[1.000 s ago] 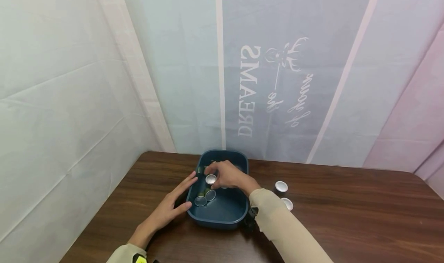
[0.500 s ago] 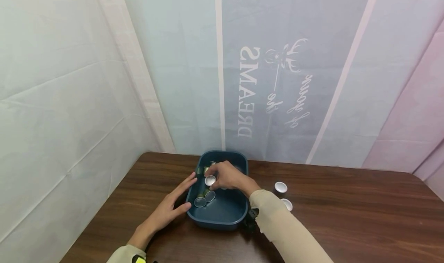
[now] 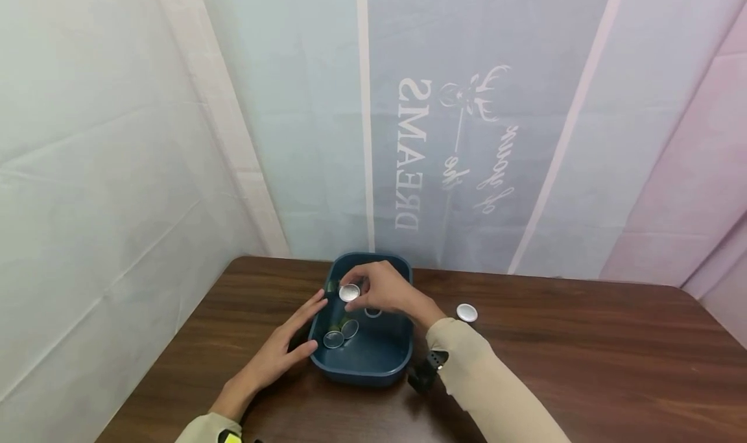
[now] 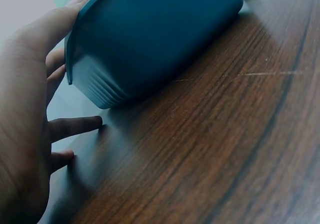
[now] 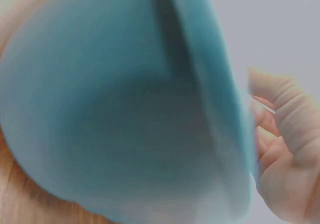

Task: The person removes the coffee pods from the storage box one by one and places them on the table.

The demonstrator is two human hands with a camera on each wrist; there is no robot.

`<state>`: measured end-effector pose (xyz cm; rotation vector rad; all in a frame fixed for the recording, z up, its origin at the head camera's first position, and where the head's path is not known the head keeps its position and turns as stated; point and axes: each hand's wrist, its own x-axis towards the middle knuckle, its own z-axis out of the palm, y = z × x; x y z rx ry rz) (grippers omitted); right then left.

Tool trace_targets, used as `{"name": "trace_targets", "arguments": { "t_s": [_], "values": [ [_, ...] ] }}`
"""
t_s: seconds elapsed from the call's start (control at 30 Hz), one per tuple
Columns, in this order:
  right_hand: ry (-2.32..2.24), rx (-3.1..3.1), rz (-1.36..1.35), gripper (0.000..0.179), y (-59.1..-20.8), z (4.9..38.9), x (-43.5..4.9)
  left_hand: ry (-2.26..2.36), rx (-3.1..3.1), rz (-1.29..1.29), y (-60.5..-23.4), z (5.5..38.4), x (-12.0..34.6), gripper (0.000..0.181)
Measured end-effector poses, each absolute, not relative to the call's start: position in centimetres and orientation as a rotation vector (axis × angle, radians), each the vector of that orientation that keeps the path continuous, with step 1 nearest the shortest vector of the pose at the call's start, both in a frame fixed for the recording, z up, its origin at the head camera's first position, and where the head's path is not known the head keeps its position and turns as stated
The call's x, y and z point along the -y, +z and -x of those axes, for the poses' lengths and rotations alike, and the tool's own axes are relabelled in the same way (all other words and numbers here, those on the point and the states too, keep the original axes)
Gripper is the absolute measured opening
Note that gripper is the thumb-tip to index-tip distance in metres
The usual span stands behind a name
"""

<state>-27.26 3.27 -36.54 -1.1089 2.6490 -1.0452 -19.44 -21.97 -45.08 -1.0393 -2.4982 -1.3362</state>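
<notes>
A blue plastic bin (image 3: pixel 363 378) stands on the table, holding several green coffee capsules (image 3: pixel 333 340) with silvery lids along its left side. Over the bin, my right hand (image 3: pixel 390 288) pinches one coffee capsule (image 3: pixel 349 292) between thumb and fingers, its round lid turned up. Straight fingers of my left hand (image 3: pixel 271 359) rest against the bin's left rim. The left wrist view has the left thumb (image 4: pixel 55 28) at that rim. In the right wrist view the bin wall (image 5: pixel 100 108) fills most of the picture, and the held capsule is mostly hidden.
Another capsule (image 3: pixel 467 312) stands on the brown wooden table (image 3: pixel 583 346), right of the bin by the right sleeve (image 3: pixel 496 378). A printed curtain (image 3: pixel 315 170) hangs behind the table's back edge. A black device (image 3: pixel 423 373) sits at the right wrist.
My right hand has risen slightly, lifting the capsule up from the others in the bin. The right sleeve now covers the nearer table capsule. My left hand stays at the rim.
</notes>
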Motion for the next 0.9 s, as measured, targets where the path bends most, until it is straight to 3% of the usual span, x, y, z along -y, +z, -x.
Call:
{"name": "trace_targets", "arguments": {
  "t_s": [0.9],
  "values": [
    [-1.246,-2.796,1.241,0.041,-33.5,23.4,-9.6,-1.287,2.501,1.028,-44.8,19.2,21.9,0.067]
  ]
}}
